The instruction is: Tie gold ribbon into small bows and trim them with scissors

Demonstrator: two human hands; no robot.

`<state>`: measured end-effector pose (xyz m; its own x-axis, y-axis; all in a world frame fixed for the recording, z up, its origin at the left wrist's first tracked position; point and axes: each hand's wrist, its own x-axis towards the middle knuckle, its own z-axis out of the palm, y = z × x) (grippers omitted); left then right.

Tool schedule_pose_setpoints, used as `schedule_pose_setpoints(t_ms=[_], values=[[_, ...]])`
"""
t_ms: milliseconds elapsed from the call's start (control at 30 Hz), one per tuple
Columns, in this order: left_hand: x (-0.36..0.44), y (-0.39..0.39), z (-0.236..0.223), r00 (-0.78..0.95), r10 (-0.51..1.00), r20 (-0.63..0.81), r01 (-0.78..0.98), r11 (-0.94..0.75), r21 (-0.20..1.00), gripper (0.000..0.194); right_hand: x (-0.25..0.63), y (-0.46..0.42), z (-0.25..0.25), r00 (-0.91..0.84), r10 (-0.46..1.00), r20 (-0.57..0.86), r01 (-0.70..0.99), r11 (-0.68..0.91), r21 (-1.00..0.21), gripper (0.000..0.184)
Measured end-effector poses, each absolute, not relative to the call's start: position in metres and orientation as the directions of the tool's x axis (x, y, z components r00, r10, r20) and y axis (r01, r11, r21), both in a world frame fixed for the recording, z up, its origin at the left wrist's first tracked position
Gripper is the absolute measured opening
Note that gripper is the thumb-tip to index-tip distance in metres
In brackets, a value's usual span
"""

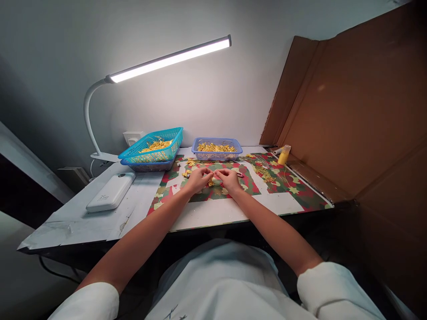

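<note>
My left hand (199,179) and my right hand (227,179) meet over the middle of the table, fingertips pinched almost together. Whatever lies between the fingertips is too small to make out. Just below them shows a small gold-coloured piece (211,182); whether it hangs from the fingers or lies on the table, I cannot tell. Beside it is a small round, clear-looking item (217,182). Several gold pieces (187,174) lie to the left of my left hand. A pink-handled tool (239,174), partly hidden, lies past my right hand.
A blue-purple basket (217,155) of gold pieces stands behind my hands. At left, a turquoise basket (150,158) rests on another basket. Gold chains (265,174) and a yellow bottle (284,155) are at right. A white power bank (111,192), lamp (170,60) and cardboard wall (360,102) surround the area.
</note>
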<state>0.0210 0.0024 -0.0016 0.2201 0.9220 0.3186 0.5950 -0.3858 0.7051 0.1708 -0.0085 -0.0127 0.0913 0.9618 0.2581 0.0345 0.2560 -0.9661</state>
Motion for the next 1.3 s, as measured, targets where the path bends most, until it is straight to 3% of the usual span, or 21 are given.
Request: schedule_pose_setpoints(t_ms=[200, 533, 767, 900, 1133, 1300], values=[[0.014, 0.007, -0.001, 0.242, 0.864, 0.442, 0.634, -0.486, 0.602, 0.019, 0.174, -0.005, -0.014, 0.144, 0.944, 0.296, 0.116, 0.281, -0.953, 0.028], [0.003, 0.013, 0.000, 0.341, 0.818, 0.463, 0.718, -0.545, 0.434, 0.016, 0.180, -0.006, -0.009, 0.227, 0.905, 0.360, 0.183, 0.324, -0.928, 0.023], [0.002, 0.019, 0.011, 0.453, 0.784, 0.424, 0.597, -0.620, 0.509, 0.026, 0.180, -0.007, -0.008, 0.208, 0.891, 0.404, 0.267, 0.346, -0.900, 0.021], [0.004, 0.026, 0.005, 0.521, 0.749, 0.410, 0.602, -0.663, 0.446, 0.023, 0.181, -0.005, -0.007, 0.235, 0.883, 0.406, 0.253, 0.347, -0.903, 0.019], [0.002, 0.029, 0.002, 0.540, 0.738, 0.406, 0.623, -0.674, 0.397, 0.022, 0.187, -0.002, -0.003, 0.351, 0.846, 0.401, 0.241, 0.332, -0.912, 0.023], [-0.002, 0.033, 0.006, 0.505, 0.782, 0.366, 0.630, -0.624, 0.463, 0.026, 0.190, -0.001, -0.004, 0.342, 0.862, 0.375, 0.205, 0.321, -0.925, 0.026]])
